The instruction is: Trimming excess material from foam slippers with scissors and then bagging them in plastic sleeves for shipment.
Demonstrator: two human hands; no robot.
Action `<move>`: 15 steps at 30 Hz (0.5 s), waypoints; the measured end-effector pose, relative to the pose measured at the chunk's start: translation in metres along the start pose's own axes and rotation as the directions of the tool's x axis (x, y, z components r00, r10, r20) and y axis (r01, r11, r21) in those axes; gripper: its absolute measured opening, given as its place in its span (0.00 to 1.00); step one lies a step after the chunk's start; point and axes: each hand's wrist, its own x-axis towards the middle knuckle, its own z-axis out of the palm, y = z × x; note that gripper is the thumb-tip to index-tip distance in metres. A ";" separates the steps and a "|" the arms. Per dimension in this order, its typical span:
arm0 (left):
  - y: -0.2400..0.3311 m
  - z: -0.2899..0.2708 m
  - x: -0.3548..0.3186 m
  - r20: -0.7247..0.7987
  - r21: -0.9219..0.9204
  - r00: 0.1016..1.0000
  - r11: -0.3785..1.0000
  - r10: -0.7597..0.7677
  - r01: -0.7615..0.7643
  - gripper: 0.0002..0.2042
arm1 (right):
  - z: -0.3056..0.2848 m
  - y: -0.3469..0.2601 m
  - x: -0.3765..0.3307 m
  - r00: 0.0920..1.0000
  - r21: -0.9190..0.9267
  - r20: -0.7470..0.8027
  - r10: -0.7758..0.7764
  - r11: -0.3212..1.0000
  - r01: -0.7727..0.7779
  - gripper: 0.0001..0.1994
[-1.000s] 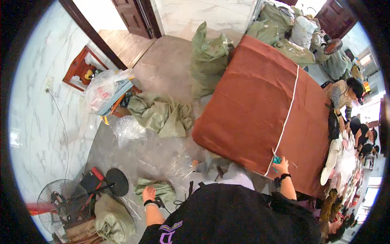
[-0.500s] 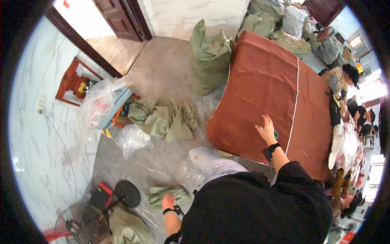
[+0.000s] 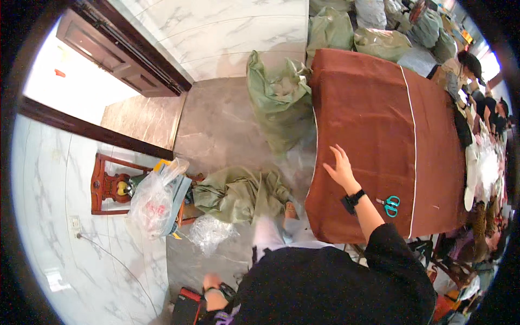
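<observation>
My right hand (image 3: 341,172) reaches over a table covered with a brown cloth (image 3: 368,124), its fingers spread and nothing in them. Whether it touches the cloth I cannot tell. Closer to me on the same cloth lies a pair of scissors with teal handles (image 3: 391,207). Low at my left side is my left hand (image 3: 213,283), near a black and red object (image 3: 188,303) at the lower edge. The left fingers are blurred, so their pose does not show.
A full green woven sack (image 3: 279,108) stands at the table's left side. Crumpled green sacking (image 3: 233,189) and clear plastic (image 3: 212,234) lie on the floor. Left stands a wooden chair (image 3: 97,184) beside a plastic bag (image 3: 154,200). Several people work at the far right.
My view has swung left, toward the doorway. The scissors, mostly hidden behind my right wrist before, now show fully. My left hand no longer appears over the green cloth on the floor.
</observation>
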 end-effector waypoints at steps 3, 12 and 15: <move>-0.007 -0.154 0.067 -0.133 -0.322 0.952 0.920 -0.277 0.222 0.12 | 0.003 -0.002 0.030 0.994 0.236 -0.105 0.039 0.972 -0.014 0.32; -0.030 -0.498 0.192 -0.308 -0.912 0.891 -0.163 -0.334 -0.376 0.10 | 0.053 -0.101 0.180 0.939 0.675 0.179 0.293 0.658 -0.334 0.38; -0.040 -0.586 0.260 -0.329 -0.926 0.920 -0.117 -0.214 -0.358 0.09 | 0.096 -0.110 0.278 0.941 0.676 0.165 0.296 0.661 -0.326 0.41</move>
